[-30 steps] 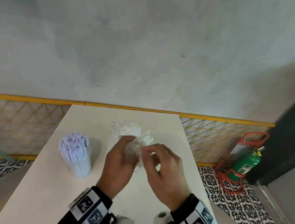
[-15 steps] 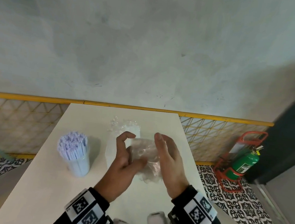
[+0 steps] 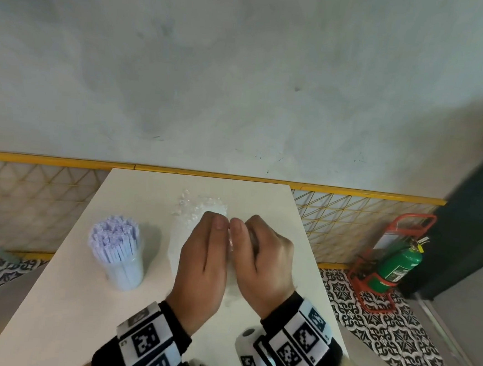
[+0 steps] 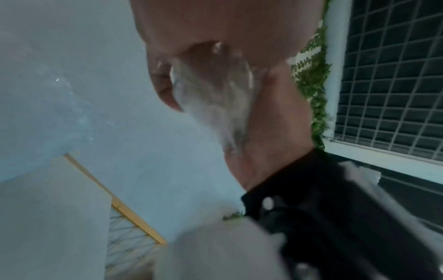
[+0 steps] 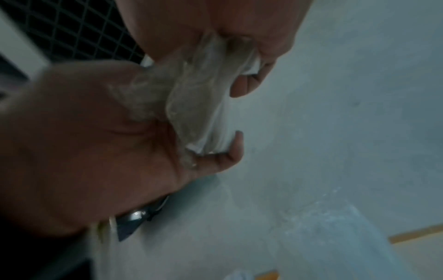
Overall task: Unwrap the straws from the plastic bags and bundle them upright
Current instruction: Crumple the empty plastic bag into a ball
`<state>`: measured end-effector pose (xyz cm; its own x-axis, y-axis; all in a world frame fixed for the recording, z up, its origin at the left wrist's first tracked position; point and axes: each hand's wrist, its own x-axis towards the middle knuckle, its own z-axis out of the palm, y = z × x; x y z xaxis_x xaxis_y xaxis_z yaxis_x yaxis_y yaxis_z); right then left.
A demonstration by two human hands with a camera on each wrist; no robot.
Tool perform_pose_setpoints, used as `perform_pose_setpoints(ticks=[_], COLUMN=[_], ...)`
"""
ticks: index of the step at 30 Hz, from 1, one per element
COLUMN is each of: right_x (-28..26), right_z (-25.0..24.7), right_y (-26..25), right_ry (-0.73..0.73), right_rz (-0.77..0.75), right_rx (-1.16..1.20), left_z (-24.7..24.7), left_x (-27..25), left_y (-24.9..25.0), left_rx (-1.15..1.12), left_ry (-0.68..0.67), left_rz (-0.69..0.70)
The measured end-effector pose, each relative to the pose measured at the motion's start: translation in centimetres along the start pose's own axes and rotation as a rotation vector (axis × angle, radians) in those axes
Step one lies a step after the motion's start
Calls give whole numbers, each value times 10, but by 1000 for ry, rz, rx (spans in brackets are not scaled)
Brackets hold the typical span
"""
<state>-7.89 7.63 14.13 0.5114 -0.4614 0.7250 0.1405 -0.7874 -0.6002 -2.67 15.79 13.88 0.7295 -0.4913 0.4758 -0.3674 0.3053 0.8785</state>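
Note:
My left hand (image 3: 204, 255) and right hand (image 3: 260, 259) are cupped together above the middle of the white table (image 3: 66, 299), thumbs side by side. Between the palms they grip a crumpled clear plastic bag (image 3: 230, 241). The wrist views show the plastic bag (image 4: 215, 98) squeezed into a wad (image 5: 199, 98) with fingers curled round it. No straw shows inside it. A bundle of lavender straws (image 3: 114, 239) stands upright in a clear cup (image 3: 126, 272) to the left of my hands.
A heap of clear plastic wrappers (image 3: 198, 205) lies on the table just beyond my hands. A yellow mesh fence (image 3: 347, 220) runs behind the table. A green fire extinguisher (image 3: 395, 267) stands in a red rack on the floor at the right.
Half a second ago my hands stood apart with the bag loose between the palms. Now they have closed together and squeezed it into a wad.

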Motion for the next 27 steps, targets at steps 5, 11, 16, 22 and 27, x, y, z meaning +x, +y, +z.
perform_pose_setpoints(ticks=[5,11,16,22,27], right_x=[4,5,9,1,2], right_z=[2,5,16,3,-2], right_y=[-16,-22,-25,-23,-19], right_ry=[-95,-100,-69,-396,-620], right_rz=[85,145,125,240,430], right_rx=[183,323,284,455,461], left_z=[-11,-20,-26,-49,-67], left_x=[7,23,22,29,28], left_y=[5,17,16,22,16], left_rx=[209,266,311,218,157], left_ry=[1,-64,-112,-80,-163], left_rz=[37,101,60,7,-136])
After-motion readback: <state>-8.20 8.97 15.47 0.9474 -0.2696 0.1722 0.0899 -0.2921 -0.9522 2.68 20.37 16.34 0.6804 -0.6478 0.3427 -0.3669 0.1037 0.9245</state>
